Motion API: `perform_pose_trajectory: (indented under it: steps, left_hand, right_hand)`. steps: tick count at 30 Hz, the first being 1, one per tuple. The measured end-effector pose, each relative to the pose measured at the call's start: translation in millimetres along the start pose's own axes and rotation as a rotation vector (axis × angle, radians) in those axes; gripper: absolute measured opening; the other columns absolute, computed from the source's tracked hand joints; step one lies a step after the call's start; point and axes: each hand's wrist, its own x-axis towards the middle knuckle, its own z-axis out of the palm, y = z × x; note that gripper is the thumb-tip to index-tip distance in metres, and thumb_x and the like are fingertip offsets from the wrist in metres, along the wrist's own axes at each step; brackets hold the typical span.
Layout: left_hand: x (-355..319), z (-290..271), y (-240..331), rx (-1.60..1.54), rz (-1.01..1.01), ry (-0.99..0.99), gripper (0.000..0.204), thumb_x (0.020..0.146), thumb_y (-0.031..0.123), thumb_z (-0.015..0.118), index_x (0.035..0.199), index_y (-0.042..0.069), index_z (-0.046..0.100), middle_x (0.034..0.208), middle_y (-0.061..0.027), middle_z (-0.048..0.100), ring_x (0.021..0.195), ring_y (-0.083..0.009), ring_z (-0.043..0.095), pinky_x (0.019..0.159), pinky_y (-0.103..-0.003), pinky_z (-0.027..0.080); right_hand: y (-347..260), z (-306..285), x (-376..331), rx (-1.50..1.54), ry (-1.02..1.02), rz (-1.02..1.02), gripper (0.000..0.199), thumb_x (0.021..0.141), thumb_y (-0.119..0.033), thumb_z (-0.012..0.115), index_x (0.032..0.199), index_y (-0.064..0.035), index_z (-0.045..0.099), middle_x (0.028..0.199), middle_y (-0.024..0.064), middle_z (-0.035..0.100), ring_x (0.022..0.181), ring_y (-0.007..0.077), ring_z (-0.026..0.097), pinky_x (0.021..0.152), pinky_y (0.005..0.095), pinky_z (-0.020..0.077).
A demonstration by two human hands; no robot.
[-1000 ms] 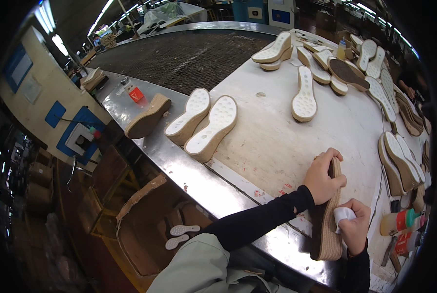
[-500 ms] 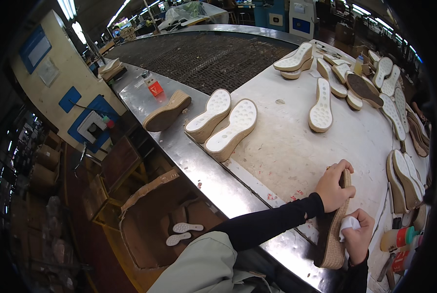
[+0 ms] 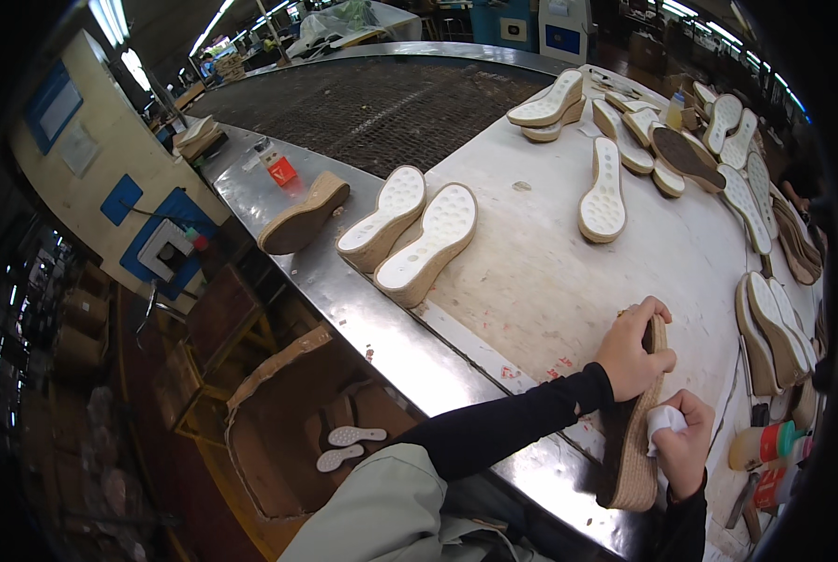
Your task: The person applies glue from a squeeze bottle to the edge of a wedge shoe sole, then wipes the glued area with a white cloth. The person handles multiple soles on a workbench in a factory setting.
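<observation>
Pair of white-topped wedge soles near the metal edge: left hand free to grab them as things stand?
Probably not: the left hand grips the woven wedge sole, and the pair of wedge soles lies well off to its left, though nothing blocks the tabletop between.

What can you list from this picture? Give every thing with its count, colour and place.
Held sole: one, tan woven side, on edge at the table's near rim, between both hands.
Cloth: one, white, in the right hand.
Sole pair: two, white tops, tan sides, at the table's left edge.
Lone sole: one, tan, on the metal rim.
Single sole: one, white, mid table.
Other soles: many, white and tan, far and right side.
Table: one, pale top.
Bottles: two or more, near right.
Carton: one, brown, on the floor, two white insoles inside.
Left hand: grips the sole's top.
Right hand: presses the cloth against the sole.
</observation>
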Motion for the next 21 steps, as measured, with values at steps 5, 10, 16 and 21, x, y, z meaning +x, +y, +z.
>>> perform_pose_trajectory:
  steps: [5,10,16,21]
  left_hand:
    - [1,0,2,0.025,0.034,0.010,0.041,0.061,0.011,0.066,0.097,0.004,0.048,0.073,-0.0100,0.049,0.066,-0.0196,0.049,0.061,-0.032,0.041]
    - [0,-1,1,-0.006,0.019,0.005,0.040,0.061,0.011,0.066,0.097,0.004,0.048,0.073,-0.0102,0.050,0.065,-0.0195,0.049,0.060,-0.032,0.041]
    - [0,0,3,0.011,0.016,0.006,0.041,0.061,0.011,0.066,0.097,0.003,0.048,0.070,-0.0092,0.049,0.063,-0.0170,0.048,0.059,-0.031,0.040]
    - [0,-3,5,0.016,-0.010,-0.018,0.041,0.061,0.011,0.066,0.097,0.004,0.049,0.068,-0.0080,0.048,0.061,-0.0164,0.047,0.058,-0.031,0.040]
  right_hand:
    - [7,-7,4,-0.042,-0.044,-0.028,0.011,0.071,0.001,0.062,0.066,0.0019,0.053,0.058,0.0006,0.054,0.048,0.0050,0.049,0.045,0.0202,0.0383]
    - [-3,0,1,0.063,-0.045,0.042,0.009,0.072,0.001,0.062,0.068,0.0017,0.054,0.059,0.0001,0.054,0.049,0.0047,0.049,0.045,0.0203,0.0382]
    - [5,-1,0,0.030,-0.017,-0.003,0.008,0.071,0.000,0.062,0.068,0.0019,0.055,0.060,-0.0005,0.054,0.051,0.0045,0.049,0.046,0.0205,0.0385]
    - [3,-3,1,0.021,-0.025,0.033,0.008,0.068,0.000,0.062,0.067,0.0018,0.055,0.060,-0.0006,0.054,0.052,0.0045,0.049,0.047,0.0206,0.0385]
